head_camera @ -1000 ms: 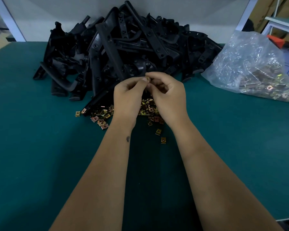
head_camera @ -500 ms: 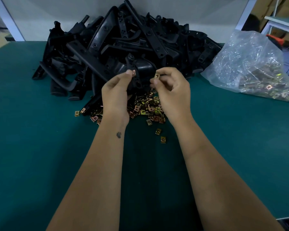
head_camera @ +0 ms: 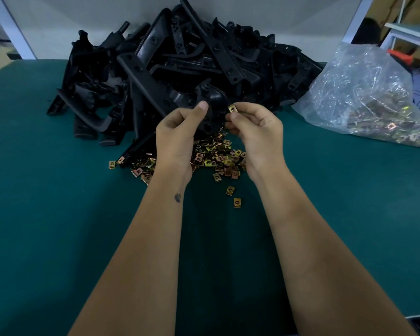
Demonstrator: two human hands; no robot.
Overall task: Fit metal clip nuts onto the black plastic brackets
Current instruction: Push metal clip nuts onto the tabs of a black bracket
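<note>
My left hand (head_camera: 177, 132) grips a black plastic bracket (head_camera: 211, 105), thumb on top, holding it up above the table. My right hand (head_camera: 257, 132) pinches a brass-coloured clip nut (head_camera: 232, 108) between thumb and forefinger, just right of the bracket's end and a little apart from it. Below both hands lies a loose heap of clip nuts (head_camera: 216, 157) on the green table (head_camera: 46, 214). Behind them rises a large pile of black brackets (head_camera: 180, 64).
A clear plastic bag of more clip nuts (head_camera: 371, 103) lies at the right rear. Two stray nuts (head_camera: 237, 202) sit nearer to me. A white wall panel backs the table; another bench shows at the far right.
My hands have drawn apart. The left hand has moved left with the bracket, which has swung into view; the right hand keeps its clip nut beside the bracket's end.
</note>
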